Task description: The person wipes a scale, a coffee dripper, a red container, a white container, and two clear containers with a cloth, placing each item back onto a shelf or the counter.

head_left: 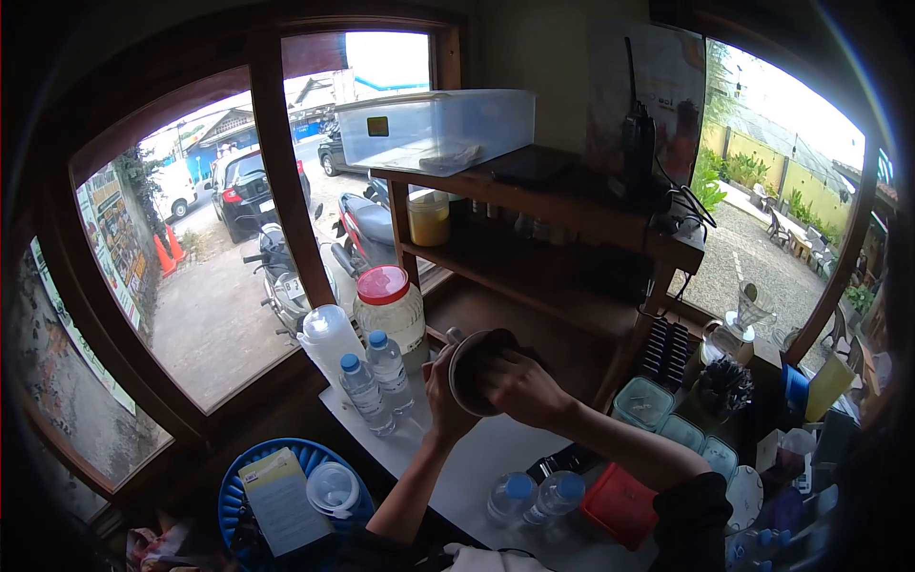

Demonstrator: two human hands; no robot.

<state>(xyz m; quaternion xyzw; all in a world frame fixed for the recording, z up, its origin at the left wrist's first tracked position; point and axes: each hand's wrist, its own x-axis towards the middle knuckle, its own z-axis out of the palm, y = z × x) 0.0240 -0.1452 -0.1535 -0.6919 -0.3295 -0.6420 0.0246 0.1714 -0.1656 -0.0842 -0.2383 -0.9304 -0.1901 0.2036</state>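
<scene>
My left hand (pixel 441 392) is wrapped round the side of a grey-brown cup (pixel 460 379), which is tilted with its mouth towards the right. My right hand (pixel 524 386) is closed, its fingers reaching into the mouth of the cup. A dark cloth (pixel 522 345) seems bunched at those fingers and shows past the rim; the inside of the cup is hidden. Two water bottles with blue caps (pixel 389 367) stand just left of my left hand, in front of a large jar with a red lid (pixel 383 286).
Below my arms lies a white tabletop (pixel 448 477) with more bottles (pixel 519 488) and a red container (pixel 620 505). A wooden shelf (pixel 534 200) bears a clear plastic box (pixel 438 129). Lidded containers (pixel 643 402) stand right; a blue basket (pixel 229 486) sits lower left.
</scene>
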